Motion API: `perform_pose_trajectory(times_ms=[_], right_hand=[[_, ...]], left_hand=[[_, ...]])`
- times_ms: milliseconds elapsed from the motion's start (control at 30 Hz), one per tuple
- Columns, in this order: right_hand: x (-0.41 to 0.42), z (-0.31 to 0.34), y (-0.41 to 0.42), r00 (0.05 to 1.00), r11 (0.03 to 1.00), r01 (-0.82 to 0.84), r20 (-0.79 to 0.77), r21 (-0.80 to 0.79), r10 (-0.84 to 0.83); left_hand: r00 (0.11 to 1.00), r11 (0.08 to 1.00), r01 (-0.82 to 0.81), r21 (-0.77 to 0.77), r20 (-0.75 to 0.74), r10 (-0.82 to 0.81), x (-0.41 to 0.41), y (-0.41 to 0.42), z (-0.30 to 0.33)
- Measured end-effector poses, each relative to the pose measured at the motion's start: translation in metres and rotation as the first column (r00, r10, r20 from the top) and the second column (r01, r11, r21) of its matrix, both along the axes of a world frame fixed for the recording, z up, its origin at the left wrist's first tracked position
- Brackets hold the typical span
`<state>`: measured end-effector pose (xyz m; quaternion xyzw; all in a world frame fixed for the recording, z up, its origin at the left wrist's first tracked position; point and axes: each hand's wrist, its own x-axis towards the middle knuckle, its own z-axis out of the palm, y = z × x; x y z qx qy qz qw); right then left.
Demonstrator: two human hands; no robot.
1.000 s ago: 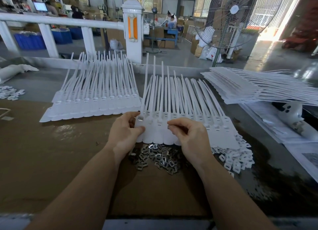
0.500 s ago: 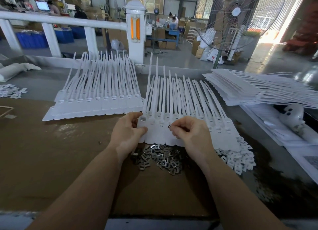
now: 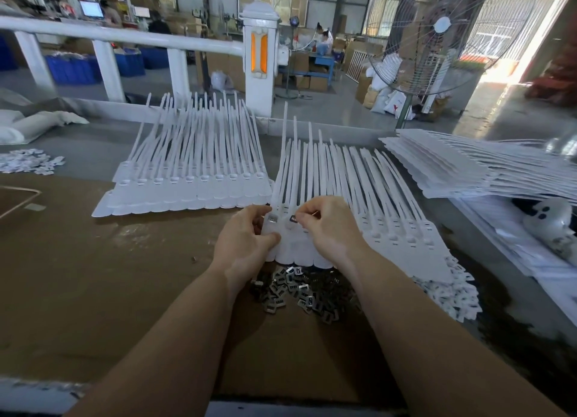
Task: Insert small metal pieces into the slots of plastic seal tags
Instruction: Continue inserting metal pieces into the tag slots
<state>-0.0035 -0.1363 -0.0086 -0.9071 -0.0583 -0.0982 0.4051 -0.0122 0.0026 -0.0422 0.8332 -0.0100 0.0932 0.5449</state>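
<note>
Since a second ago the right hand (image 3: pixel 331 229) has moved leftward along the tag sheet (image 3: pixel 390 238). The left hand (image 3: pixel 246 241) pinches the sheet's left edge; right fingertips pinch a metal piece (image 3: pixel 293 219) at a slot, above the metal pile (image 3: pixel 299 288).

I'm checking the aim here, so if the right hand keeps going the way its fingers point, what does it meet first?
The right hand points left and slightly down, pinching a small metal piece. Straight on, it would probably first meet the seal tag sheet at the next slot; depth is unclear.
</note>
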Motion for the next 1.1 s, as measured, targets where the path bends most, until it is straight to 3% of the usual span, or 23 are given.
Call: perform_pose_trajectory(times_ms=[333,633,1100], right_hand=[[0.007,-0.001,0.005,0.998,0.996,0.041,-0.052,-0.078,-0.045],[0.008,0.000,0.005,0.996,0.999,0.043,-0.070,-0.026,-0.045],[-0.019,-0.005,-0.005,0.991,1.000,-0.003,0.131,0.022,0.000]], left_hand=[[1.000,1.000,0.010,-0.005,-0.007,-0.011,0.001,0.000,0.001],[1.000,1.000,0.007,-0.003,-0.006,-0.007,0.001,0.001,0.000],[1.000,1.000,0.007,0.001,-0.003,-0.007,0.000,0.001,0.001]])
